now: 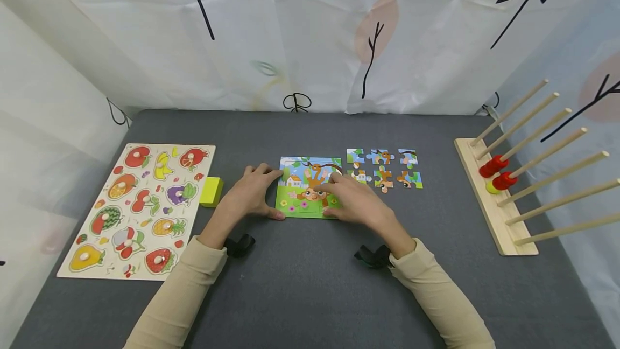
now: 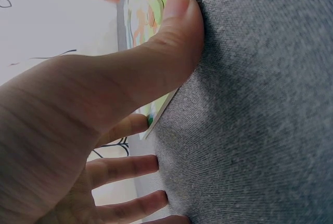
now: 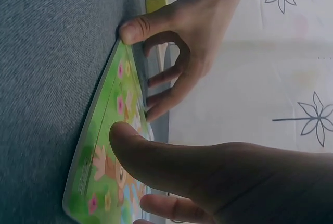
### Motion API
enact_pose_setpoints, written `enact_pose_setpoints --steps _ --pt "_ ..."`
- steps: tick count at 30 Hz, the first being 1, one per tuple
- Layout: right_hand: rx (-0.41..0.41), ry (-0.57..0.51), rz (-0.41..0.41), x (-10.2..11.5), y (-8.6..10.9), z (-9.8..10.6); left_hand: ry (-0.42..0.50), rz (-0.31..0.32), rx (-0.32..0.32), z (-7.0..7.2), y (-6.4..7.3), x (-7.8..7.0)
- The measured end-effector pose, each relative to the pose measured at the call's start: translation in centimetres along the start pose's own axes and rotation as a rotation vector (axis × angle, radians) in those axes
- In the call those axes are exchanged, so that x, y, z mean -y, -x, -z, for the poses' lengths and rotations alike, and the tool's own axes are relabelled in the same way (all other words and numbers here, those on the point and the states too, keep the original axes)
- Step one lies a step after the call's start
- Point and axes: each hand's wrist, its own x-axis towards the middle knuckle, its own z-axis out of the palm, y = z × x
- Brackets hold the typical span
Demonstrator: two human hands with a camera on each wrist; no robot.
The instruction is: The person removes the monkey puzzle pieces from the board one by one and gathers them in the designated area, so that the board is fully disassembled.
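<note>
A cartoon monkey jigsaw board (image 1: 297,209) lies flat on the dark table, its picture showing a monkey, a house and flowers. My left hand (image 1: 252,190) rests along the board's left side, thumb at the near left corner. In the left wrist view the thumb (image 2: 177,31) presses the board's edge and the other fingers are spread. My right hand (image 1: 356,201) lies over the right part of the picture, fingertips and thumb touching it and covering part of it. In the right wrist view, the right thumb (image 3: 130,135) rests on the board beside the monkey.
Several loose jigsaw pieces (image 1: 382,158) lie in two rows right of the board. A fruit peg puzzle (image 1: 145,225) and a yellow-green block (image 1: 210,193) are at left. A wooden stand (image 1: 499,214) with upright rods and red and yellow beads stands at right.
</note>
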Motion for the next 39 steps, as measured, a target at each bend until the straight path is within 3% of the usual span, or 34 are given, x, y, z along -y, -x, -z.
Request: enact_pose_setpoints --steps 9,29,39 --pt "0.021 0.003 0.046 1.5 -1.5 -0.5 -0.004 0.01 0.007 -0.1 -0.1 0.0" --pt "0.073 0.068 0.007 2.5 -2.3 -1.8 0.003 0.007 -0.006 -0.2 0.1 0.1" --pt "0.022 0.08 0.019 2.6 -1.9 -2.1 0.01 0.004 -0.009 -0.1 0.2 0.0"
